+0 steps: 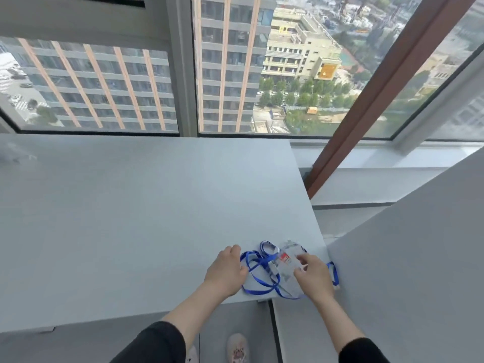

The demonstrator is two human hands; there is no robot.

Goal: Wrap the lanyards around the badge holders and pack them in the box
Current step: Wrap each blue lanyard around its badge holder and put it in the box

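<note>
Two hands out over the near right corner of the table [131, 218], forearms bare, black sleeves [157, 344] pushed up to mid-forearm. Left hand [226, 268]: back up, wrist straight, fingers curled down at the left end of the lanyard [255, 265]; knuckles hide the tips, so cannot tell whether it grips the ribbon or only rests on it. Right hand [313, 275]: back up, angled inward toward the left, fingers bent; thumb and forefinger pinch the right edge of the holder [286, 263]. Holder: clear plastic sleeve, lying flat on the table, small red label near its upper left, outline blurred. Lanyard: narrow blue ribbon, not wrapped, spread in several loose overlapping loops on the table left of and across the holder; one loop shows right of the right hand, at the table's right edge. A pale clip sits among the loops just left of the holder; detail too soft to read. Holder and lanyard lie between the two hands. Grey slab [406, 271] adjoins the table on the right. Window [104, 82] beyond the far edge. Shoe [237, 347] on the floor below the near edge.
</note>
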